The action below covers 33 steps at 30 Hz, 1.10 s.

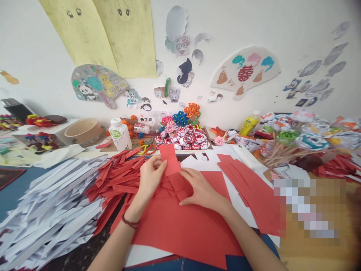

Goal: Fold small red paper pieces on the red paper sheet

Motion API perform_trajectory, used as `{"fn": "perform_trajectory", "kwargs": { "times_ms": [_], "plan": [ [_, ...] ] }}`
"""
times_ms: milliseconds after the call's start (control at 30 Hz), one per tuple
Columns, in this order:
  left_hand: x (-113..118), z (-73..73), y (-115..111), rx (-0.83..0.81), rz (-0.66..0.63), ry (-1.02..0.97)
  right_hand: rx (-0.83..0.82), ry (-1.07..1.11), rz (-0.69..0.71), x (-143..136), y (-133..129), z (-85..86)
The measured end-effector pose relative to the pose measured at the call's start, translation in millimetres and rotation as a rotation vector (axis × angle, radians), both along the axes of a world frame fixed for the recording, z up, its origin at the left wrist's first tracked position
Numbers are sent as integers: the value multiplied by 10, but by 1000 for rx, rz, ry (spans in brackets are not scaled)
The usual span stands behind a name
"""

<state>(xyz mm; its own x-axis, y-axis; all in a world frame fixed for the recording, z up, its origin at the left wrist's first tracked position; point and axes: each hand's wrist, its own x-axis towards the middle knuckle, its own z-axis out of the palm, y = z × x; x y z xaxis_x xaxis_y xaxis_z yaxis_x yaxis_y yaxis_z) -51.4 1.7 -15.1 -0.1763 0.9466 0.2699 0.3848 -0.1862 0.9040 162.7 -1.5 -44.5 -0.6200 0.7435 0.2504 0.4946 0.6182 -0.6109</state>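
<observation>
Blue surface (237, 263) nearest, mostly buried under paper, with a broad red sheet (183, 229) lying flat between the forearms. At left, heaped folded white strips (53, 214), then folded red strips (118, 173); at right, a layered stack of red paper (251, 195). Judging by these heaps, much folding done already; judging by the flat red paper, plenty left, with the piece in hand seemingly not yet folded. Loose small red pieces (173, 186) under and between the hands.

Left hand (152, 171) pinching a small red rectangle (170, 160) by its left edge, thumb against fingers. Right hand (201, 188) spread wide, thumb well apart, fingertips just beside the rectangle's lower right corner; contact impossible to tell. Beyond, yellow-handled scissors (146, 149), a white bottle (120, 135) and red-and-white paper flowers (183, 137). Farthest, decorated fan shapes (245, 71) on a white wall (239, 22).
</observation>
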Motion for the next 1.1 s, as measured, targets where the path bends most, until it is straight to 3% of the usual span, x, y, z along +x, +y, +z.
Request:
{"fn": "perform_trajectory", "kwargs": {
  "times_ms": [200,500,700,900,1100],
  "plan": [
    [42,15,-15,-11,-32,-35,-40,57,-97,-52,30,-74],
    [147,-70,-27,-77,-168,45,-346,547,-114,2,111,51],
    [236,-98,-42,-78,-257,140,-399,578,-176,54,150,-1],
    [240,-86,-53,-19,-222,243,-486,586,-132,48,149,1],
    [282,-65,-61,-44,-263,242,-426,574,-124,45,159,17]
  ]
}}
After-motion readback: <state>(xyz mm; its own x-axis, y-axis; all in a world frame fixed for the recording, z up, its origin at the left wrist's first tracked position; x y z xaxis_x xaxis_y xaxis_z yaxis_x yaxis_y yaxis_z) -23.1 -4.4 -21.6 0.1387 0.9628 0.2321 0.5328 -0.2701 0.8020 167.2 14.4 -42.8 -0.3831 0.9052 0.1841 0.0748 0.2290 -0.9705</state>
